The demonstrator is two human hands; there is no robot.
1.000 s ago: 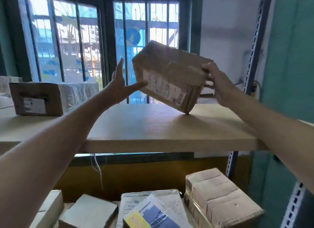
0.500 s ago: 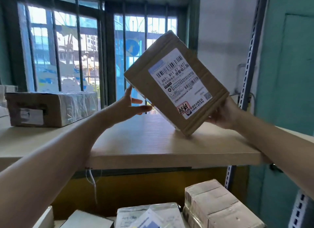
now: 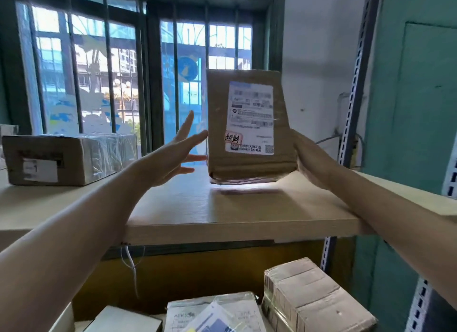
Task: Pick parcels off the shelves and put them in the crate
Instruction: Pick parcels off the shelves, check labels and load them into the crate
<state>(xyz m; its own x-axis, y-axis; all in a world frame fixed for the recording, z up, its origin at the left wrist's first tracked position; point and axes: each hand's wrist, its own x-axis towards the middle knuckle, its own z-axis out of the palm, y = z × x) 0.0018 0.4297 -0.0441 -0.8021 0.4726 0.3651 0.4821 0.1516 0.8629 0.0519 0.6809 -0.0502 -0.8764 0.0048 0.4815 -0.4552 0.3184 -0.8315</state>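
A brown cardboard parcel [image 3: 247, 126] with a white shipping label stands upright just above the wooden shelf [image 3: 222, 208], its label facing me. My right hand [image 3: 311, 158] grips its right side from behind. My left hand [image 3: 178, 153] is spread with straight fingers just left of the parcel, fingertips at its left edge. No crate is in view.
A second taped cardboard box [image 3: 66, 158] lies on the shelf at the left. Below the shelf sit a taped box [image 3: 316, 299], a plastic mailer [image 3: 217, 312] and a flat white box [image 3: 123, 319]. Metal shelf uprights [image 3: 351, 97] stand at the right; a barred window is behind.
The parcel has been turned from tilted to upright with its label facing me, and lowered near the shelf. My left hand has risen toward its left edge.
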